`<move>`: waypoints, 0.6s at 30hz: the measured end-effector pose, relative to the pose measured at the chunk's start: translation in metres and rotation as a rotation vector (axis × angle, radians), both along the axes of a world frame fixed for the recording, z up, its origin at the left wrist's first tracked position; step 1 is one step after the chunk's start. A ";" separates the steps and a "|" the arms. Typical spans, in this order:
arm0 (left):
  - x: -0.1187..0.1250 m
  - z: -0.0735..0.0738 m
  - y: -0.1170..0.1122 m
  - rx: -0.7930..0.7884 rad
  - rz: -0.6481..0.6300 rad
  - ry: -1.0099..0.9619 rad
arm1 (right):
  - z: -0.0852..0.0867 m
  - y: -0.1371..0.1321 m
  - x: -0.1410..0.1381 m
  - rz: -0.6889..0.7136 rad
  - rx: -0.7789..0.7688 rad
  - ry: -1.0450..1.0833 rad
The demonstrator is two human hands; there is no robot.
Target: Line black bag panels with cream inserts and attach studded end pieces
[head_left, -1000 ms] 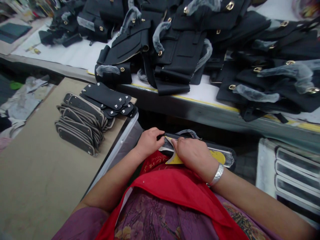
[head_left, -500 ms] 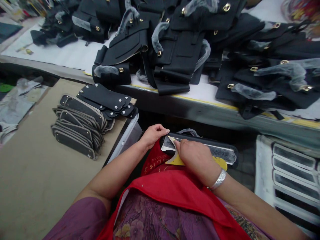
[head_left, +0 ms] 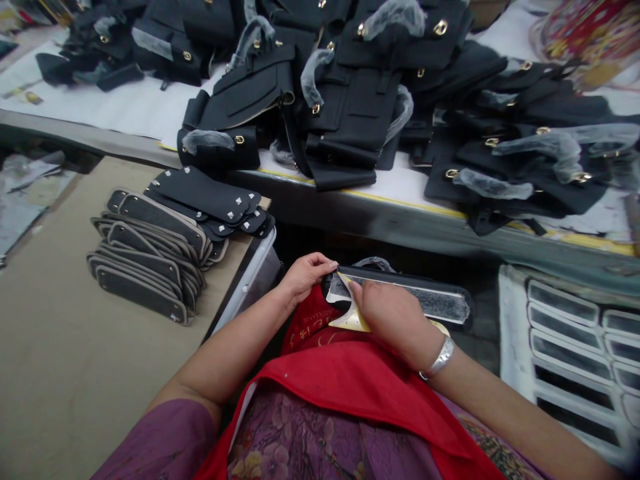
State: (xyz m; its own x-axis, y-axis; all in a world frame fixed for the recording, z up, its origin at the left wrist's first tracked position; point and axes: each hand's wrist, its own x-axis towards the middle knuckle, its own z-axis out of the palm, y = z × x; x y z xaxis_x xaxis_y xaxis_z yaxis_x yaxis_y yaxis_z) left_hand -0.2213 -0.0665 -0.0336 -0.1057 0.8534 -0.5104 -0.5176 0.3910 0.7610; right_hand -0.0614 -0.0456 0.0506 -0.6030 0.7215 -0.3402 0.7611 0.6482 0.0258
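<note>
Long white-topped workbench (head_left: 125, 107) is running across 10 to 2 o'clock, carrying a heap of black leather bag parts with gold fittings (head_left: 350, 100). Tan board table (head_left: 75, 360) is filling 8 o'clock; a stack of black oblong leather panels (head_left: 155, 247) is sitting on its far corner. White tray (head_left: 510, 327) of similar panels is lying at 4 o'clock. Red apron (head_left: 350, 380) is covering the lap at 6 o'clock.

Long black oblong panel (head_left: 430, 300) is lying across the lap, just right of centre. Left hand (head_left: 305, 277) is pinching its left end. Right hand (head_left: 395, 317) is resting knuckles-up over a pale yellow strip (head_left: 353, 320), forefinger tip touching its corner. Cannot tell whether it is gripping, as the hand is hiding the hold. Silver bangle (head_left: 440, 357) is circling the right wrist.
</note>
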 end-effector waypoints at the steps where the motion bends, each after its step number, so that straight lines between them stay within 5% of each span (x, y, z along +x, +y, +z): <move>1: -0.001 -0.001 0.000 0.000 0.001 -0.002 | 0.000 0.000 -0.001 -0.003 0.006 -0.004; 11: -0.002 0.004 0.007 0.031 0.010 -0.043 | 0.003 -0.001 -0.014 0.027 0.006 0.008; 18: 0.001 0.005 0.003 0.039 -0.010 -0.035 | -0.009 -0.002 -0.003 -0.109 -0.007 0.013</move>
